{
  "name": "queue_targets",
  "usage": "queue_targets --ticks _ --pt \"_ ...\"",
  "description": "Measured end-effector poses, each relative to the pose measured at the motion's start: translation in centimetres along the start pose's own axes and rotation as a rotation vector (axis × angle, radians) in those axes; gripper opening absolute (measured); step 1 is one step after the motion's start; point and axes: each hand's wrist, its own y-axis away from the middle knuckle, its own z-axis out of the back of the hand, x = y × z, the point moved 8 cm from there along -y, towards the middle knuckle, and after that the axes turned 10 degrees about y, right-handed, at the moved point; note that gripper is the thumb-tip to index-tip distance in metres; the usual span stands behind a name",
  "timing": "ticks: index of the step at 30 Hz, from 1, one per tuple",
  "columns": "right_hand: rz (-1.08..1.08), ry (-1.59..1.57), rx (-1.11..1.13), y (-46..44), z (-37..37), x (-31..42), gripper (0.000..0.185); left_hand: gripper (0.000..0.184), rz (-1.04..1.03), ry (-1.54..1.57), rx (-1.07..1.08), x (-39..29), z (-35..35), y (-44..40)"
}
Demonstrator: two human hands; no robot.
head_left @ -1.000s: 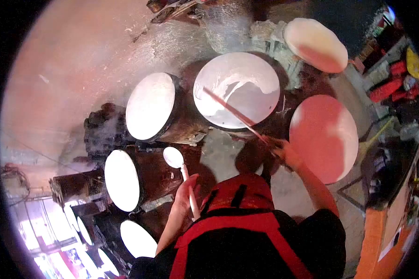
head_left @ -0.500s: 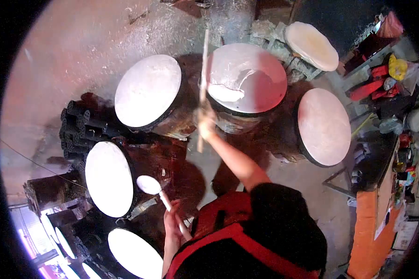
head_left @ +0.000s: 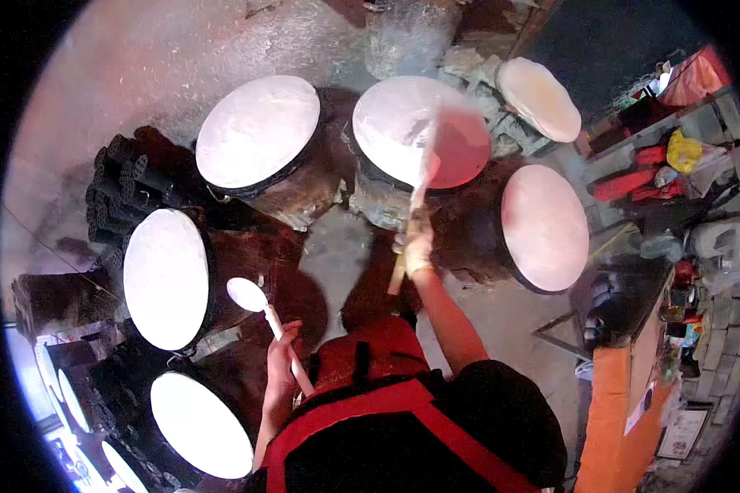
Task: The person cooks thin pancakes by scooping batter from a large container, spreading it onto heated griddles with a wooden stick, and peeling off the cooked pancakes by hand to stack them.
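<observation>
My left hand [head_left: 281, 361] is wrapped round the light handle of a ladle [head_left: 245, 294], its pale round bowl pointing up and to the left. My right hand [head_left: 418, 246] grips a long wooden stick [head_left: 396, 278]. The stick's far end is smeared by motion over the middle round griddle [head_left: 386, 131], which wears a wet white layer of what looks like batter. A shadow darkens that griddle's right side. On its left is another white-coated griddle [head_left: 259, 131], and on its right a third griddle [head_left: 545, 228].
More white-topped griddles [head_left: 166, 279] [head_left: 201, 425] stand on drum-like stoves at the left. Black honeycomb briquettes [head_left: 123, 181] are piled behind them. A stack of pale round sheets [head_left: 539, 99] lies at the back right. An orange-sided table [head_left: 604, 419] stands on the right.
My right hand has moved right and down, and the stick now reaches over the middle griddle. White batter covers more of that surface. The view has shifted; my left hand still holds the ladle.
</observation>
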Motion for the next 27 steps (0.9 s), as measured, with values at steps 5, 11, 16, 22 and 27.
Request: queue_targets --ticks 5,11,16,22,27 --pt "0.058 -0.050 -0.264 -1.4 -1.0 4.7 0.027 0.027 -0.033 -0.097 0.043 0.1 -3.3 0.0" --pt "-0.286 0.075 0.303 1.2 -3.9 0.1 0.029 0.031 -0.062 -0.177 0.121 0.5 -8.4 0.3" --pt "-0.128 0.127 0.215 1.9 7.7 6.1 0.012 0.032 -0.016 -0.175 0.072 2.3 -10.4 0.2" --pt "-0.279 -0.157 0.372 -0.5 5.3 5.1 0.030 0.028 -0.041 -0.122 0.118 3.9 -14.9 -0.9" --pt "0.039 0.132 0.364 -1.9 14.0 6.8 0.016 0.029 -0.029 -0.094 0.119 5.1 -18.3 -1.4"
